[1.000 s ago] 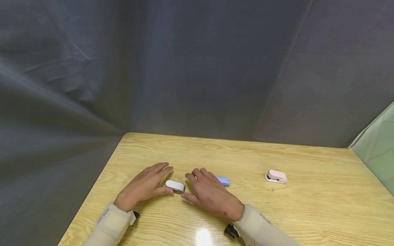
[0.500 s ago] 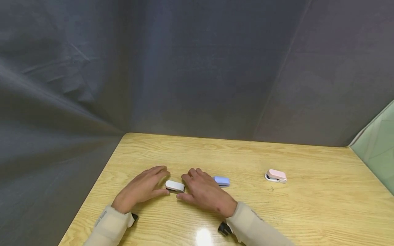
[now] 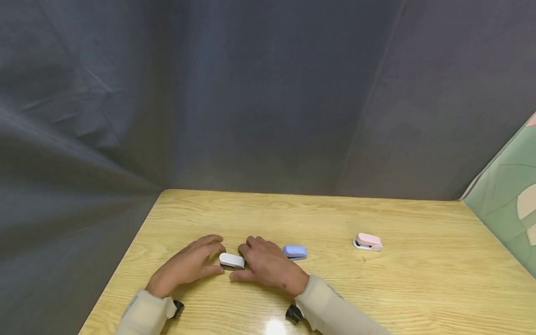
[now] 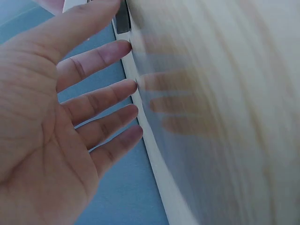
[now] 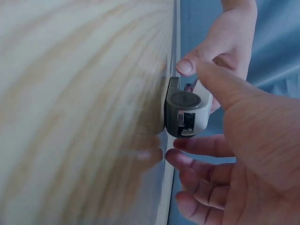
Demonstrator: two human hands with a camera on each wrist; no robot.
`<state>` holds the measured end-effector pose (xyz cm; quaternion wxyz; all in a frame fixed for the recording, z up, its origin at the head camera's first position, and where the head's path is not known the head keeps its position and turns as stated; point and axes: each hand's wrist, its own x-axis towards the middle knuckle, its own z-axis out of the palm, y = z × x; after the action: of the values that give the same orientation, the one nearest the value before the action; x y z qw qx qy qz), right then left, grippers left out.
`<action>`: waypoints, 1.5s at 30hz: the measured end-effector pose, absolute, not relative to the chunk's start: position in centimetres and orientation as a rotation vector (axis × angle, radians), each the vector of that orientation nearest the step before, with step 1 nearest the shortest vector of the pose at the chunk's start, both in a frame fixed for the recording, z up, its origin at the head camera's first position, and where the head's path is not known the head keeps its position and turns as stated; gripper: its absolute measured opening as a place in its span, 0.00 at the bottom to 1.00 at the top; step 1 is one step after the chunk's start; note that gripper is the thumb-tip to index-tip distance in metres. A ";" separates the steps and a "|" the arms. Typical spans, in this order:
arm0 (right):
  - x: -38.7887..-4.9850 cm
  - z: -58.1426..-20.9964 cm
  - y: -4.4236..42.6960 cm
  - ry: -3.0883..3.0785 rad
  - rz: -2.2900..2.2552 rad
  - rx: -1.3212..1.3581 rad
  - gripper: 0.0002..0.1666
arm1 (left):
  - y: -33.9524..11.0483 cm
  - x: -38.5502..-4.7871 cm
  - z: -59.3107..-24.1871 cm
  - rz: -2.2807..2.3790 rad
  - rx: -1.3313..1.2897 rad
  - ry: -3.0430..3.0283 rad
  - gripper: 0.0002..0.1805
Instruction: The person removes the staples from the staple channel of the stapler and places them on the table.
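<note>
A small white and dark grey stapler point(image 3: 232, 260) lies on the wooden table between the two hands. My left hand point(image 3: 188, 265) is at its left end, fingers relaxed and spread, as the left wrist view also shows of the hand point(image 4: 61, 108). At the stapler's right end is my right hand point(image 3: 268, 265), loosely bent around it. In the right wrist view, the stapler's hinge end point(image 5: 187, 112) faces the right hand point(image 5: 248, 136), whose thumb and fingers lie to either side; whether they touch it I cannot tell.
Just right of the right hand lies a blue stapler point(image 3: 295, 251). Farther right on the table point(image 3: 418, 260) is a pink and white stapler point(image 3: 367, 242). A dark grey curtain point(image 3: 272, 93) hangs behind and to the left of the table.
My right hand has moved left, closer to the white stapler, uncovering more of the blue one. The left hand has drawn back slightly. The head view has shifted a little.
</note>
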<state>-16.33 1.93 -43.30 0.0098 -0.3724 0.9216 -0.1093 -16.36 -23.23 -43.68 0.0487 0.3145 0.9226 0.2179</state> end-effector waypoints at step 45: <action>-16.5 -43.0 0.1 2.944 -0.415 -1.264 0.12 | -21.7 -17.6 -43.5 0.768 1.075 2.737 0.10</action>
<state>-16.55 0.07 -43.00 -0.0445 -0.3908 0.9104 -0.1284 -17.58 -21.75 -43.50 0.0512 0.3532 0.8994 0.2524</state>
